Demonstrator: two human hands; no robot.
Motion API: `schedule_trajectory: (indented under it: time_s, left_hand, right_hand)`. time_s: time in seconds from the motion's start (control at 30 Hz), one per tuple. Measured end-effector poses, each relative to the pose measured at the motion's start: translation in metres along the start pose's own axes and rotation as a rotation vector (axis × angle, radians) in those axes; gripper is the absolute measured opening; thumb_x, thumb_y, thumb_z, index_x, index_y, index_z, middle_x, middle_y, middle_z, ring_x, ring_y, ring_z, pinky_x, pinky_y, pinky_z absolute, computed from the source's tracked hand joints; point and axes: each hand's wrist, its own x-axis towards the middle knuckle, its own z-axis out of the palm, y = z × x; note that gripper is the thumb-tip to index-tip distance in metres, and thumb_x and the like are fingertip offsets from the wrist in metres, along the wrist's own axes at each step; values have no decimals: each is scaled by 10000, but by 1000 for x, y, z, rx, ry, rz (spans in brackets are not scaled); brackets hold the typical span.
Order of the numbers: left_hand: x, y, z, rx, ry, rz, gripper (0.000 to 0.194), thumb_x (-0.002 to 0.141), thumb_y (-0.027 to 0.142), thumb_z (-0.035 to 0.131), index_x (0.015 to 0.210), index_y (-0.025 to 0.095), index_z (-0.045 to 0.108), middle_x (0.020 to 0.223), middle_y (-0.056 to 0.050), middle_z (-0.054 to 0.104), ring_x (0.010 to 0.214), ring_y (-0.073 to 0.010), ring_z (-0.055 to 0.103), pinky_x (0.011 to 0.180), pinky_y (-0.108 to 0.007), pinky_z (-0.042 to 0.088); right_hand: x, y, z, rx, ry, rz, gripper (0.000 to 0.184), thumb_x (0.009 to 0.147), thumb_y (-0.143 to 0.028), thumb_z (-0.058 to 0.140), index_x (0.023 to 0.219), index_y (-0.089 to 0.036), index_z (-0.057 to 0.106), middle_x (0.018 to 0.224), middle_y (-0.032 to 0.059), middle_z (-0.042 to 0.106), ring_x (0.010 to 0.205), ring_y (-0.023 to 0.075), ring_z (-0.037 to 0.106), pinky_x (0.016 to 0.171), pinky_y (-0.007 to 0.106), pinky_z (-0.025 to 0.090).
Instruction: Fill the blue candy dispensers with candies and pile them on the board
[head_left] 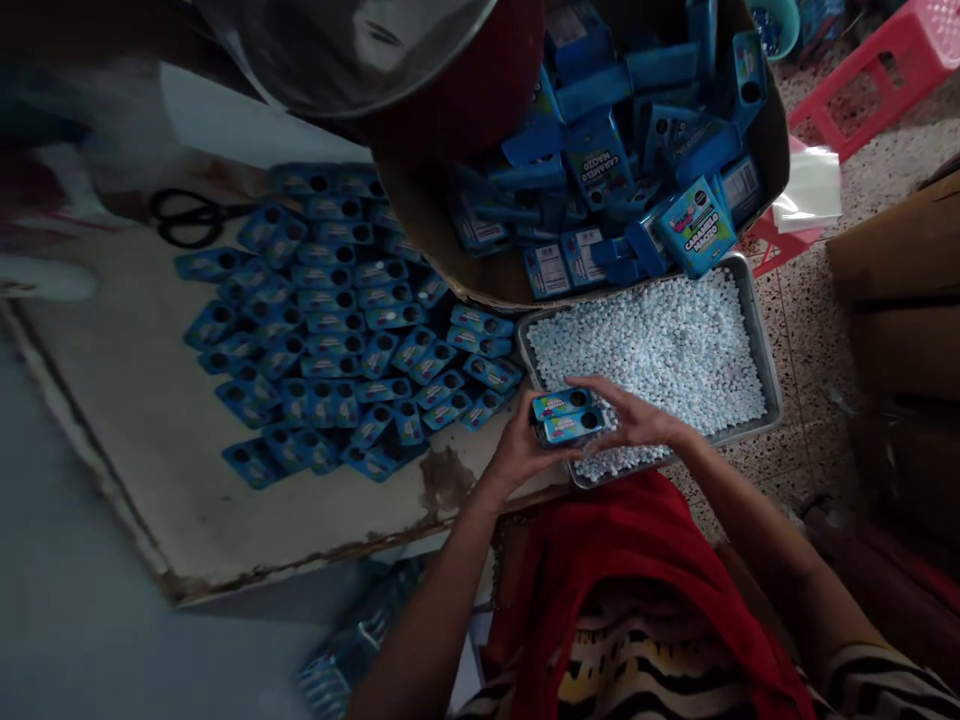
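Note:
Two small blue candy boxes, side by side with round dark holes in their tops, are held between my hands. My left hand wraps round their left end. On the other end, my right hand has its thumb and fingers closed about them. Beneath and beyond my hands lies a metal tray filled with small pale blue and white candies. To the left, many similar blue boxes stand packed together on the table, their dark holes facing up.
A cardboard carton heaped with blue boxes sits behind the tray, a large red pot beside it. Black-handled scissors lie on the worn table. A pink plastic stool and cardboard boxes stand at right.

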Motion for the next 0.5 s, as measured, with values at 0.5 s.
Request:
schedule_trajectory:
  time_s: [0.5]
  left_hand:
    - [16, -33, 5, -110, 354, -45, 930, 481, 461, 1057, 1216, 277, 518, 1157, -43, 744, 1042, -285, 794, 962, -488, 685]
  right_hand:
    - [113, 47, -77, -952, -194, -153, 508, 1050, -425, 549, 1523, -241, 574, 1663, 104, 562, 1612, 358, 380, 1333, 626, 246]
